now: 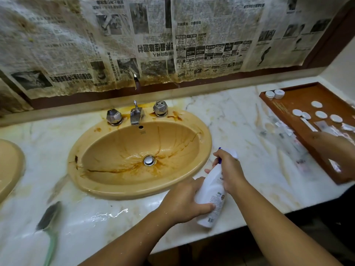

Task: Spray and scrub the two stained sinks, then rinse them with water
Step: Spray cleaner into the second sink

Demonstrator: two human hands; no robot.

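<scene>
I am holding the spray bottle [211, 196] just right of the stained sink [107, 189]. My left hand [184, 202] is wrapping its body, and my right hand [228, 169] is gripping its trigger. I think the spraying step is beginning, so next I should be aiming into the bowl.

I am in a bathroom: a marble surface [230, 116] holds a stained tan sink [206, 150] with a metal faucet [136, 116], a second sink [9, 166] to its left, and a wooden tray [299, 104] of toiletries.
</scene>
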